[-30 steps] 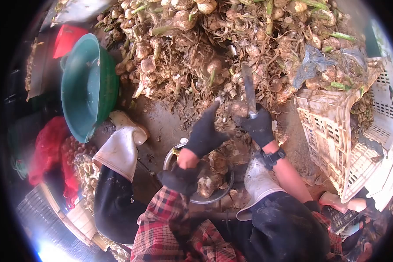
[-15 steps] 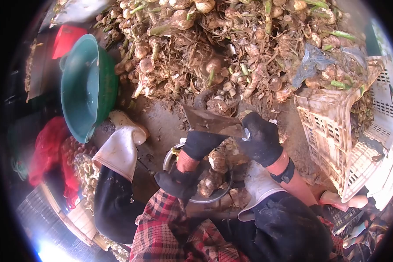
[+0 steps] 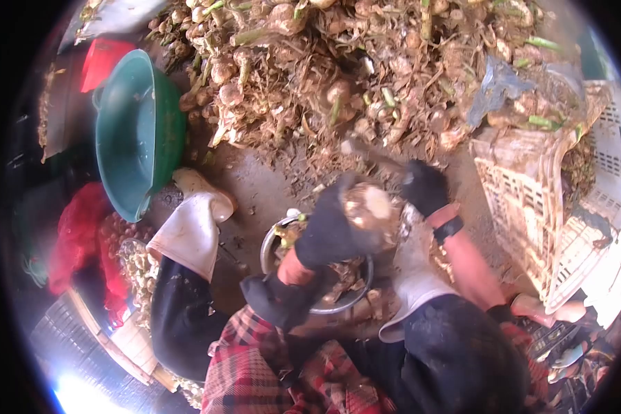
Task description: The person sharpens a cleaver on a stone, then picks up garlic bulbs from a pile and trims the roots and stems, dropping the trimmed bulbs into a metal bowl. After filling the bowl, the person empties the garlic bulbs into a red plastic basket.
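Observation:
In the head view my left hand [image 3: 334, 231], in a dark glove, grips a garlic bulb [image 3: 371, 205] with its pale cut face turned up. My right hand [image 3: 424, 188], gloved too, is closed around a knife whose blurred blade [image 3: 374, 154] points left, beyond the bulb and apart from it. Below my left hand stands a round metal basin [image 3: 338, 308] with garlic pieces and scraps in it, partly hidden by my arm.
A large heap of garlic [image 3: 310, 76] with stalks lies ahead. At left are a tilted green basin [image 3: 127, 138], a red container [image 3: 105, 62] and red netting [image 3: 79, 231]. Dirty plastic crates [image 3: 514, 207] stand at right. My white boots [image 3: 190, 231] flank the metal basin.
My left hand has risen forward and right with the garlic bulb. My right hand has moved slightly right and forward; the broad blade has turned away from above the left hand.

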Demonstrator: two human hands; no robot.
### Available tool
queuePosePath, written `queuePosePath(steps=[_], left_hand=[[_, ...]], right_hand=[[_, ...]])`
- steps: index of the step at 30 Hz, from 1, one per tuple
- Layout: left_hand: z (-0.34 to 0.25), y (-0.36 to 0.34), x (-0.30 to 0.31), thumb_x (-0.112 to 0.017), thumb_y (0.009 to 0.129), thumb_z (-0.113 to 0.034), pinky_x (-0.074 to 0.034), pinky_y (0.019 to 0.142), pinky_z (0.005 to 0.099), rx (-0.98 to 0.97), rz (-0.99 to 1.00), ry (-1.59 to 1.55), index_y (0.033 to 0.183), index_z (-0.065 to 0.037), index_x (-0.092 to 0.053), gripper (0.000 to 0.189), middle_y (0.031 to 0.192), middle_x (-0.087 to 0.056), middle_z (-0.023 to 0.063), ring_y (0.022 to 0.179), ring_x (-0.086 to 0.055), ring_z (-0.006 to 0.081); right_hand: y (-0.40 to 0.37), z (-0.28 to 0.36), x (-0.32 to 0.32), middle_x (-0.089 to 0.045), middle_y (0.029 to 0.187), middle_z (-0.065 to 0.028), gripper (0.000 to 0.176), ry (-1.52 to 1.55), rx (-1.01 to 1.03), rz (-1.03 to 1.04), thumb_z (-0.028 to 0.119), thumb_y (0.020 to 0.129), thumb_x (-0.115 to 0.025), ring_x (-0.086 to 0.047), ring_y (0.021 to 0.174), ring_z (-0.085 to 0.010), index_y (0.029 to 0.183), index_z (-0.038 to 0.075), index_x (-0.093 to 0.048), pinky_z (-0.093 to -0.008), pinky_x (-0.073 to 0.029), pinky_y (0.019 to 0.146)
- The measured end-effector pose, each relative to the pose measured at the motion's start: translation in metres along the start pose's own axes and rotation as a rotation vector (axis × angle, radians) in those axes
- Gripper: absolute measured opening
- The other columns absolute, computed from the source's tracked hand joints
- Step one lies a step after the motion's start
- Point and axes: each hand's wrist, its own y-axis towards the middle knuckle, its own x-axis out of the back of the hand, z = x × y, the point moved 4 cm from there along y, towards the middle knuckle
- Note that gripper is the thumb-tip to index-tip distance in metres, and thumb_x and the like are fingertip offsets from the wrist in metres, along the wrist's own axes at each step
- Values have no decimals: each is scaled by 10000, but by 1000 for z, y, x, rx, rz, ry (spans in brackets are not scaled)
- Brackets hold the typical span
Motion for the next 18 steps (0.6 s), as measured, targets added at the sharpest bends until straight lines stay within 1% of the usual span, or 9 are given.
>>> queuePosePath(steps=[1,2,3,5,7,9,11,17,18], left_hand=[[-37,-10,-16,-650,806,-482,-504,759,282,-303,156,483,1060,-8,-522,553,896,-649,74,839,-640,155],[-42,-4,-11,-698,761,-487,-509,761,277,-275,51,486,1073,-12,-512,598,909,-646,70,848,-635,154],[-43,2,0,-766,736,-359,-527,770,283,-157,20,287,1118,-9,-500,582,948,-636,72,868,-635,162],[-46,13,18,-785,733,-180,-547,766,298,-391,-86,468,1167,-17,-490,549,990,-620,77,855,-634,166],[-36,10,34,-764,670,-2,-550,794,319,-108,-338,36,1166,-11,-467,579,1013,-590,96,890,-618,196],[-22,10,37,-689,713,35,-548,844,362,-126,-375,-393,1191,-3,-436,542,1038,-562,119,910,-622,235],[-18,8,25,-571,828,12,-473,993,410,-187,-270,-555,1231,-5,-450,421,1083,-591,143,1031,-603,298],[3,-6,-18,-607,818,-12,-460,1015,377,-16,-330,-866,1108,17,-529,302,1099,-612,132,1092,-581,256],[7,-10,-25,-601,802,5,-474,988,374,-1,-175,-1105,1094,-6,-526,302,1068,-605,122,1034,-590,250]], right_hand=[[-7,-11,6,-592,685,-168,149,-60,-72,84,177,710,-659,-607,659,-371,763,78,-561,-444,-491,572],[-4,-1,19,-596,684,-170,132,-4,-139,36,167,719,-649,-607,658,-375,750,74,-560,-450,-491,572],[-6,11,33,-600,682,-172,119,45,-226,-15,158,729,-639,-608,658,-378,736,69,-559,-456,-492,572],[2,26,40,-590,634,-169,123,59,-260,-57,126,737,-639,-606,631,-383,702,60,-541,-435,-488,544],[8,50,53,-566,588,-173,165,232,-185,-121,131,755,-654,-594,581,-381,673,59,-529,-397,-477,511],[5,58,36,-514,533,-159,181,520,-252,-114,126,787,-652,-555,495,-349,672,47,-537,-366,-441,467],[13,87,48,-512,544,-149,185,471,-149,-162,108,769,-663,-548,493,-337,661,46,-526,-359,-428,465],[17,99,48,-538,597,-157,125,511,-73,-223,77,743,-651,-572,550,-358,713,49,-532,-373,-441,496],[14,91,39,-550,608,-176,93,451,-63,-195,74,743,-636,-589,583,-379,741,53,-545,-405,-455,507]])
